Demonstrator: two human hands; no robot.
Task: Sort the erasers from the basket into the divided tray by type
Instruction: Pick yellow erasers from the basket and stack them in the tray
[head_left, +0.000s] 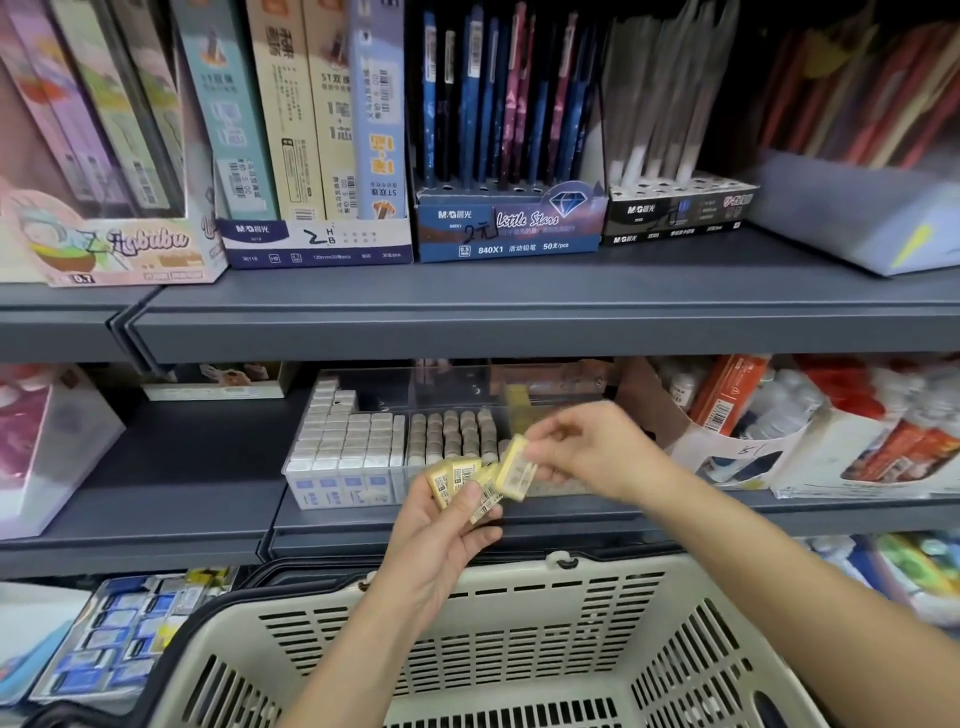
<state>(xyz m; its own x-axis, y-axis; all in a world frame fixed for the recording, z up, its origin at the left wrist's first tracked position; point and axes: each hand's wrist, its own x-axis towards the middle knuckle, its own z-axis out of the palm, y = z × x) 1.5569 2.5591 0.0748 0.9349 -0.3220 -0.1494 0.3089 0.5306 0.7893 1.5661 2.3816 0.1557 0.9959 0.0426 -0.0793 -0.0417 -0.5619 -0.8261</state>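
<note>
Yellow erasers (462, 486) fanned in left hand (441, 535), right hand (587, 449) pinching one eraser (514, 470)

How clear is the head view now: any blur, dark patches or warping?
Head view: shelf edges bow from the wide lens; the upper right corner is dark; the right hand and the single eraser it pinches are blurred; the yellow erasers in the left hand are sharper; the margins are soft.

Bare left hand (436, 535), right hand (592, 452)
</note>
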